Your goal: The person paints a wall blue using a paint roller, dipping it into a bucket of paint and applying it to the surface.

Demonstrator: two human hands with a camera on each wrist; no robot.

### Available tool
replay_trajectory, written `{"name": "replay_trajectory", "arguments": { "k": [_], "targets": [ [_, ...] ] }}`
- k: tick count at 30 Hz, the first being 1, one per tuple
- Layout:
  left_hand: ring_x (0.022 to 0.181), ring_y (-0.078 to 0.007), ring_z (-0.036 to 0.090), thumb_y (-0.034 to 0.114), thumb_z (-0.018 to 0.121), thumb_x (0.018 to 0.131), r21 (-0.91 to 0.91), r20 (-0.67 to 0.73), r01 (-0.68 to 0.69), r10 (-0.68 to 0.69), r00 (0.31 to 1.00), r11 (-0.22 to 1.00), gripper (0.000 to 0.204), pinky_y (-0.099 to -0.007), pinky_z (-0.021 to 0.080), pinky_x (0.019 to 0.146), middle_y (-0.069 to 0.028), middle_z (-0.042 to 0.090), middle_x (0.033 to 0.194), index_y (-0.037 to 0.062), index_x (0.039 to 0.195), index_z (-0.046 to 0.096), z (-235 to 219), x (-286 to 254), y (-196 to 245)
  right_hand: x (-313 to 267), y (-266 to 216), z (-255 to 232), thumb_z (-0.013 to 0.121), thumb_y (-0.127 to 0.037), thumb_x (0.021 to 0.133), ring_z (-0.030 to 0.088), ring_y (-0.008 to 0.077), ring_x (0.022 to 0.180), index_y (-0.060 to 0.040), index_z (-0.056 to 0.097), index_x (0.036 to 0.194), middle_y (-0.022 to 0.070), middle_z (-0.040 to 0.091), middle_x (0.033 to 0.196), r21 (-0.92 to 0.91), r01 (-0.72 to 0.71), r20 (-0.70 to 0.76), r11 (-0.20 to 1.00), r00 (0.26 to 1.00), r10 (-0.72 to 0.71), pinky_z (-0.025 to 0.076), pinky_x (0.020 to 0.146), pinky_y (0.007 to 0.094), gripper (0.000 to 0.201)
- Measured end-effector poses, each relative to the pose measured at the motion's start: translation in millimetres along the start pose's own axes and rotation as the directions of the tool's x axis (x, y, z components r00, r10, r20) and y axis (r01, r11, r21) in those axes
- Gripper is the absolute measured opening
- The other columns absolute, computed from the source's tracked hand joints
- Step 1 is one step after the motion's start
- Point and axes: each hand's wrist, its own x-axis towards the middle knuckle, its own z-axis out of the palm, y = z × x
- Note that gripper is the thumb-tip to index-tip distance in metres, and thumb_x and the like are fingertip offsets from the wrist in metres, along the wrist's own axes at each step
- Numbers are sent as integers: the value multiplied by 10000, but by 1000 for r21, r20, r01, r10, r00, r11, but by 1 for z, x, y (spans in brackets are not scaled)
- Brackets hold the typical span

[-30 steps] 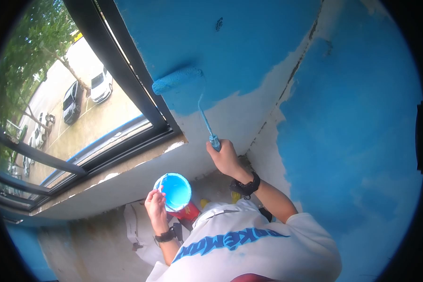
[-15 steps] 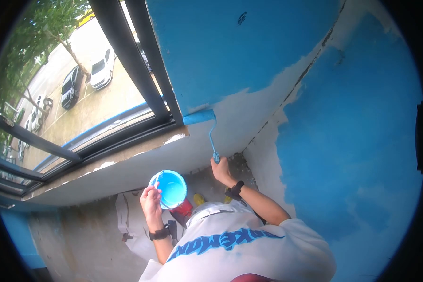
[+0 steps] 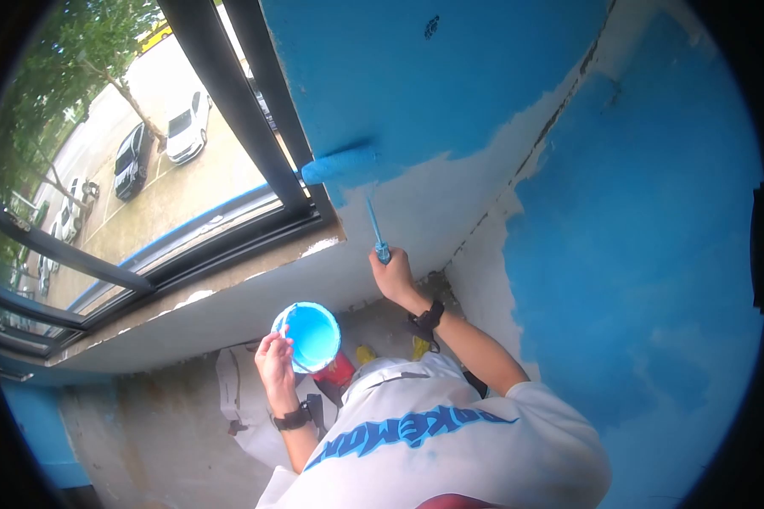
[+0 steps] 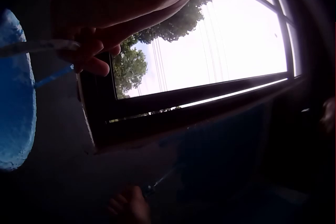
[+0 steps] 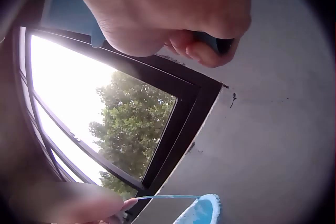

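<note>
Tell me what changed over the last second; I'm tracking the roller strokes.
The roller went down the wall to the window frame's corner, then back up onto the blue edge, the right hand gripping its handle throughout. The left hand kept holding the paint bucket by its handle.

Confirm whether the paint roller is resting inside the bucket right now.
No: the paint roller is pressed against the blue wall beside the window frame, well above the bucket.

Your right hand holds the paint roller up against the wall, just right of the window frame. Your left hand holds the paint bucket lower down, below the sill and left of your right arm. The side wall stands to your right, meeting the first wall in the corner beyond your right hand.
</note>
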Motion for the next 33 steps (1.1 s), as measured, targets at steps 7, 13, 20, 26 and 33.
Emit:
{"name": "replay_trajectory", "arguments": {
  "k": [7, 13, 20, 26, 33],
  "targets": [
    [667, -181, 621, -58, 572, 853, 1, -1, -5, 5, 1000, 1000, 104, -212, 451, 518, -237, 658, 1035, -19, 949, 587, -3, 3, -4, -40, 120, -15, 586, -193, 866, 434, 217, 455, 42, 463, 591, 163, 467, 490, -141, -180, 19, 973, 983, 185, 386, 511, 421, 382],
    [663, -176, 617, -56, 576, 852, 15, -23, -3, 4, 1000, 1000, 98, -207, 444, 510, -234, 654, 1045, -25, 944, 585, -3, 5, 0, -47, 114, -24, 584, -231, 875, 410, 223, 458, 47, 478, 598, 171, 465, 493, -156, -174, 38, 972, 983, 182, 389, 515, 426, 407],
    [660, -174, 613, -60, 577, 846, 6, -26, -15, 15, 1000, 1000, 96, -203, 436, 504, -228, 654, 1044, -27, 935, 586, -1, -1, 7, 4, 4, -20, 556, -179, 897, 363, 147, 473, 30, 445, 594, 97, 420, 475, 37, -29, 48, 999, 998, 27, 332, 475, 372, 384],
    [664, -153, 616, -75, 576, 831, 22, -19, -10, 11, 1000, 1000, 118, -194, 421, 502, -218, 660, 1044, -5, 924, 592, 3, 0, 10, 32, -35, -32, 534, -160, 906, 345, 108, 480, 13, 404, 582, 44, 394, 475, 54, 62, 65, 997, 996, -66, 299, 467, 345, 390],
    [658, -156, 618, -71, 584, 831, 10, 2, -6, 6, 1000, 1000, 120, -198, 423, 501, -214, 662, 1033, -8, 933, 593, 3, 6, 5, 14, 79, -38, 550, -169, 884, 385, 142, 474, 28, 428, 590, 88, 430, 479, -110, -70, -10, 991, 998, 70, 328, 487, 379, 374]
  ]
}}
